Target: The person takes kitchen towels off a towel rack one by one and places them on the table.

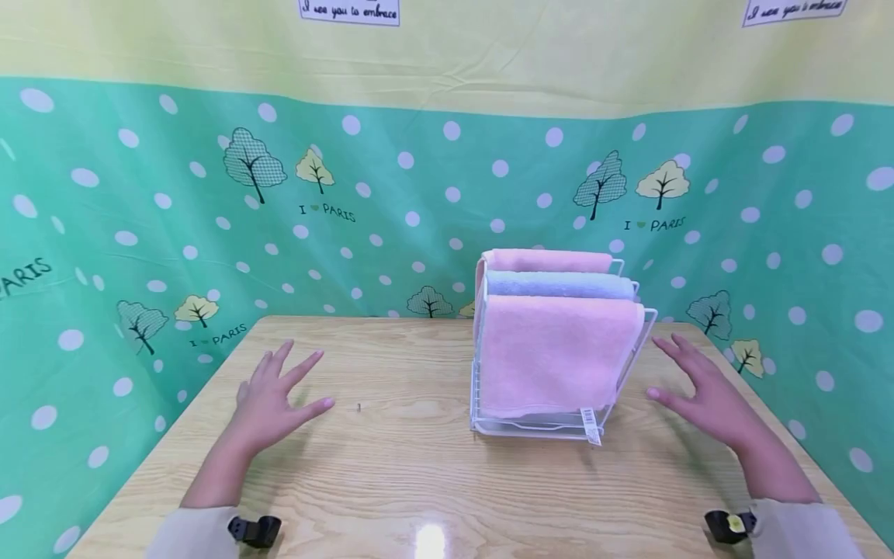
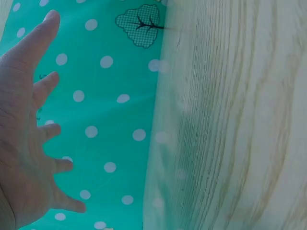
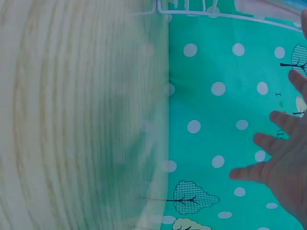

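Observation:
A white wire rack [image 1: 476,396] stands right of the middle of the table, with a pink towel [image 1: 559,357] draped over its front, a light blue towel [image 1: 559,284] behind that and another pink towel [image 1: 548,260] at the back. From the front towel's lower edge hangs a white tag [image 1: 590,426]. My left hand [image 1: 268,404] hovers over the table's left side, fingers spread, holding nothing. To the right of the rack my right hand [image 1: 708,400] is held with fingers apart, thumb pointing toward the rack, also holding nothing. The right wrist view catches part of the rack [image 3: 211,13] at its top.
The light wooden table [image 1: 391,481] is enclosed by a green polka-dot curtain [image 1: 391,202] at the back and both sides. A small dark speck [image 1: 359,407] lies on the wood right of the left hand. Each wrist wears a black camera [image 1: 257,532].

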Motion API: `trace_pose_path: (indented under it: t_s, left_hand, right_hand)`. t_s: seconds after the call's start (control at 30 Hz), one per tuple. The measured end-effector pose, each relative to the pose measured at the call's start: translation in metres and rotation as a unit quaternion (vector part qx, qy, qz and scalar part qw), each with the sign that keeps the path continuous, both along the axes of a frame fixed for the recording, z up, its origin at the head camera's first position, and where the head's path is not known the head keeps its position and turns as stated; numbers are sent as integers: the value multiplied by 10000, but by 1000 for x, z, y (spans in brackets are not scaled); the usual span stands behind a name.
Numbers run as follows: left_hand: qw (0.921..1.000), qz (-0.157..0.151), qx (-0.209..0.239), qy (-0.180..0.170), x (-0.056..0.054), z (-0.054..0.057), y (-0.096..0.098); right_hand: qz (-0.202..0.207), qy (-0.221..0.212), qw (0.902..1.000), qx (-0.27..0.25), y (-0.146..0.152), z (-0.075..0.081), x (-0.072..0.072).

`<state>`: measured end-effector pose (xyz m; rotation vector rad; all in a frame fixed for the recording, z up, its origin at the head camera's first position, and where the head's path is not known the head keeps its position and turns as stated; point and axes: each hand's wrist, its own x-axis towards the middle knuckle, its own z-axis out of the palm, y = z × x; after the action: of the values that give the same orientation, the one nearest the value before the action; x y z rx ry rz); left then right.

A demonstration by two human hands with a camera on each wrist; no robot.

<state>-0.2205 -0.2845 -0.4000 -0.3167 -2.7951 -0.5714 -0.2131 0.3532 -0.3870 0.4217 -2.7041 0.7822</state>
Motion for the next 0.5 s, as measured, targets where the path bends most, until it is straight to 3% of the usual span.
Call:
trace_pose_path:
  t_s: [0.23,0.5]
  left_hand:
    - [9992,-177,282,197,-5,2,10]
    - [9978,-338,565,63,-8,4,20]
  right_hand:
    - [140,156,9980,-596,-2,5,-3]
    - [324,256,9925,-1149,-7,8,1]
